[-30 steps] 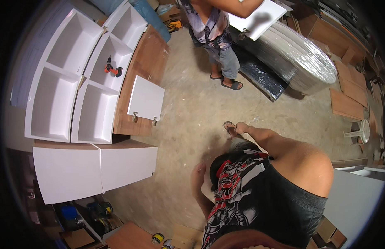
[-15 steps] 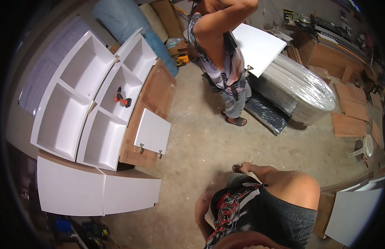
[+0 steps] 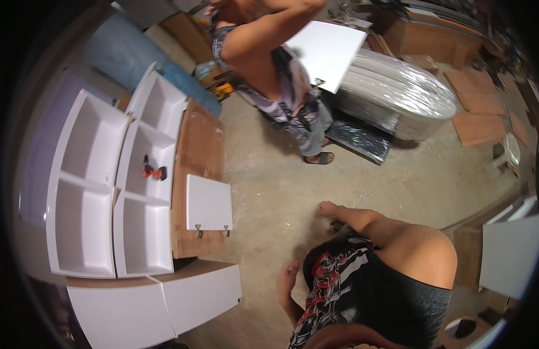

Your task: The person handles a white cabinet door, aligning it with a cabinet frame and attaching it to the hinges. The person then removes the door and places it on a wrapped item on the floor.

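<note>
My left hand (image 3: 289,269) hangs beside my body over the concrete floor; its fingers are too small and blurred to read. My right hand (image 3: 326,208) reaches forward at the end of a bent arm, its fingers curled in and nothing visible in them. Neither touches any furniture. Nearest on the left lies a small white door panel (image 3: 208,200) with two metal hinges, on a brown wooden board (image 3: 201,136). Beyond it, white open-shelf cabinets (image 3: 86,227) stand side by side, with an orange and black cordless drill (image 3: 154,170) in one compartment.
Another person (image 3: 275,75) stands ahead beside a white panel (image 3: 328,55) with a hinge. Behind are a plastic-wrapped rounded piece (image 3: 403,93) and a black wrapped slab (image 3: 359,136). A white stool (image 3: 505,152) and brown boards (image 3: 478,129) lie right; white cabinet fronts (image 3: 202,296) stand front left.
My view has turned, so the cabinets sit lower and the other person farther left. My right hand has swung forward, away from my body. The drill and door panel stay put.
</note>
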### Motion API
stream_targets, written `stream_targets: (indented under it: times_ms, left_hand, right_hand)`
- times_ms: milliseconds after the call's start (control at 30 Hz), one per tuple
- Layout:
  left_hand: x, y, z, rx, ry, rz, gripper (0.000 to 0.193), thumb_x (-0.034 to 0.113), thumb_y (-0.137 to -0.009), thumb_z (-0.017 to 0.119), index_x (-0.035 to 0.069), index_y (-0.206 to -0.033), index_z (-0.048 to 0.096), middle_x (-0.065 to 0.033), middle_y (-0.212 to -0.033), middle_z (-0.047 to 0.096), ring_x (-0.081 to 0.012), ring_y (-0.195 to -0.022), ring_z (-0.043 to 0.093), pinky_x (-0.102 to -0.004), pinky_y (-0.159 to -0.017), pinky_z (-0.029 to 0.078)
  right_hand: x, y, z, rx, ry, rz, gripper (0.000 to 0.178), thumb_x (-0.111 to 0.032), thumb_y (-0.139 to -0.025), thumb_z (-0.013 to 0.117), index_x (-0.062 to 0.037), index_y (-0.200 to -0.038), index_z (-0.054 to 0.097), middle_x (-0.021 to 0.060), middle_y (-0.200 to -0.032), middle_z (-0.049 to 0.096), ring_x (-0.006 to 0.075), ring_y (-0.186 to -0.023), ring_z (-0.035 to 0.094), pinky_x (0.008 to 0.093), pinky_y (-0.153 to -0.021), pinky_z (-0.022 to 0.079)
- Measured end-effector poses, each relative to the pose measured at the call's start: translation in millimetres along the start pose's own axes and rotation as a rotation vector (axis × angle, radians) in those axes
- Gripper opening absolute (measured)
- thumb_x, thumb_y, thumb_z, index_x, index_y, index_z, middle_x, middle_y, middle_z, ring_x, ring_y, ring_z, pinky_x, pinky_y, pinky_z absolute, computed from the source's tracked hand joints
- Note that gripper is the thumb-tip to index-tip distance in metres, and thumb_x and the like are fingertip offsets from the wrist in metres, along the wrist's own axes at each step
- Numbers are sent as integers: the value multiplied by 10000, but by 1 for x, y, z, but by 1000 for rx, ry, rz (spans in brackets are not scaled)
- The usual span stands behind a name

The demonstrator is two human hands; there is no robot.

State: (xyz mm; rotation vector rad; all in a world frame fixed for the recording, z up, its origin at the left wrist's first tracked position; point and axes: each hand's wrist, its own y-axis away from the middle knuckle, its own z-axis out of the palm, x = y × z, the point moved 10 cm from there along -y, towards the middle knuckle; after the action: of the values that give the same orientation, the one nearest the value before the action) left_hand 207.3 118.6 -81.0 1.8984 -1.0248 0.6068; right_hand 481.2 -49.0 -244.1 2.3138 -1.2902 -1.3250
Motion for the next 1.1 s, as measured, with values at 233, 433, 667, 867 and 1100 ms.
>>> stream_targets:
  times_ms: [233, 433, 667, 867, 1100]
  left_hand:
    - [102, -89, 9, -202, -47, 200, 339, 235, -970, 643, -10, -1205, 650, -60, -1045, 709, -131, -920, 646, -280, -828, 501]
    - [178, -113, 60, -525, -272, 391, 398, 293, -968, 647, -12, -1224, 642, -114, -1090, 709, -183, -993, 661, -318, -882, 506]
    - [186, -123, 100, -827, -471, 484, 450, 350, -963, 648, 4, -1249, 636, -173, -1150, 708, -242, -1031, 679, -352, -910, 509]
    - [171, -116, 129, -989, -600, 524, 449, 350, -959, 651, 7, -1248, 641, -152, -1120, 712, -227, -1028, 665, -346, -907, 507]
    - [165, -48, 176, -1282, -784, 649, 455, 352, -958, 652, 4, -1251, 640, -162, -1129, 709, -238, -1024, 673, -347, -905, 511]
  right_hand:
    - [134, 59, -21, 391, -303, 281, 373, -363, -831, 634, -54, -1016, 729, 189, -1009, 729, 365, -985, 687, 442, -886, 531]
    - [296, 234, 36, 657, -524, 832, 395, -310, -816, 610, 2, -1027, 727, 252, -1033, 709, 395, -1013, 679, 459, -892, 534]
    - [278, 364, 177, 838, -760, 1132, 345, -243, -799, 570, 22, -951, 728, 227, -912, 716, 365, -866, 696, 436, -812, 549]
    - [164, 374, 323, 922, -1099, 1220, 294, -307, -783, 615, -65, -869, 758, 143, -776, 737, 276, -722, 714, 398, -704, 562]
    - [72, 380, 427, 963, -1117, 1350, 345, -335, -809, 604, -29, -884, 745, 195, -799, 723, 339, -762, 713, 439, -737, 558]
